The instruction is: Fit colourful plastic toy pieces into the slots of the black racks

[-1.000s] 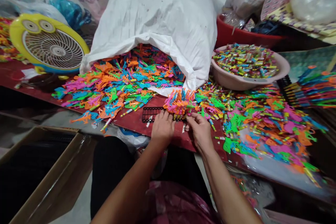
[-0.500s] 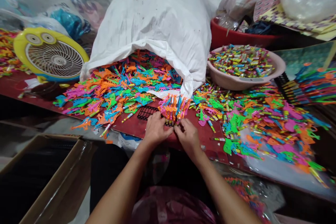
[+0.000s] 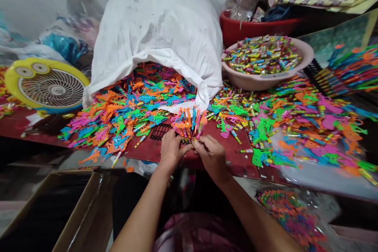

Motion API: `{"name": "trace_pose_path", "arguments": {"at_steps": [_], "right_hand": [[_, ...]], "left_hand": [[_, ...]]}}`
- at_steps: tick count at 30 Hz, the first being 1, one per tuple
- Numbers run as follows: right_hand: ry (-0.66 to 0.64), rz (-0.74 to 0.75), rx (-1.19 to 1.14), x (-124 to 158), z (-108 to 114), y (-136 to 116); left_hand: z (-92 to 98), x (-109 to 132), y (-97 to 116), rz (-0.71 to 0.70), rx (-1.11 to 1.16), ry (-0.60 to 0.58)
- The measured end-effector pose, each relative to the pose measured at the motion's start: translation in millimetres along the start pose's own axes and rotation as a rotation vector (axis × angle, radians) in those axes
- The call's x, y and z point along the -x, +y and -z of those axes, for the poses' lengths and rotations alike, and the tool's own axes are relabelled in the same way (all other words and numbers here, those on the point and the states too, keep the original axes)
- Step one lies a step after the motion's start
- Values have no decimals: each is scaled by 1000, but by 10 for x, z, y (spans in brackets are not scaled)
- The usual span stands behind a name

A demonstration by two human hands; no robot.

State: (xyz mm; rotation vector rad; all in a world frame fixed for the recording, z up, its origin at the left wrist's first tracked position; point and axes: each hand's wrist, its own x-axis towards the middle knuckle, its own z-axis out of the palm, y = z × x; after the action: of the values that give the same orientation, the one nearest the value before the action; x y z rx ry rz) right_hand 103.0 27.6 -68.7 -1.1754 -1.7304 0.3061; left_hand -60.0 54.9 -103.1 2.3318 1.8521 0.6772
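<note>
A black plastic grid rack (image 3: 161,131) lies on the red table (image 3: 153,149) near its front edge. Its right part carries a bunch of upright colourful plastic toy pieces (image 3: 189,123). My left hand (image 3: 171,150) rests on the rack with its fingers curled at the base of the bunch. My right hand (image 3: 210,153) meets it from the right, fingers pinched on the pieces at the bunch's near side. Loose neon plastic toy shapes (image 3: 130,106) spill from a big white sack (image 3: 159,35) just behind.
A pink basin (image 3: 262,80) full of small wrapped tubes stands at the back right, a red tub (image 3: 251,27) behind it. More toy shapes (image 3: 301,122) cover the right side. A yellow fan (image 3: 47,86) lies at the left. An open cardboard box (image 3: 59,208) sits below left.
Both hands have drawn closer together at the base of the bunch on the rack. The view has tilted down and shifted a little.
</note>
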Motion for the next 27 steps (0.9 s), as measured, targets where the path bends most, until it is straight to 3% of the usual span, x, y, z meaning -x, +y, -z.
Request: {"name": "trace_pose_path", "arguments": {"at_steps": [4, 7, 11, 15, 17, 19, 23, 27], "right_hand": [[130, -53, 32, -174, 356, -21], [47, -72, 222, -280, 557, 249], [-87, -209, 596, -371, 704, 646], [-174, -309, 803, -382, 850, 719], [-103, -269, 738, -331, 846, 644], [-77, -183, 534, -258, 725, 534], [-301, -130, 13, -157, 252, 344], [-371, -274, -249, -180, -29, 299]], "left_hand": [[-10, 5, -8, -4, -27, 4], [-5, 10, 18, 25, -51, -8], [27, 44, 179, 101, -118, -24], [29, 100, 379, 177, -197, -18], [15, 116, 427, 184, -207, -17], [3, 122, 434, 179, -204, -18], [0, 122, 401, 175, -198, -29], [9, 115, 382, 161, -187, -53]]}}
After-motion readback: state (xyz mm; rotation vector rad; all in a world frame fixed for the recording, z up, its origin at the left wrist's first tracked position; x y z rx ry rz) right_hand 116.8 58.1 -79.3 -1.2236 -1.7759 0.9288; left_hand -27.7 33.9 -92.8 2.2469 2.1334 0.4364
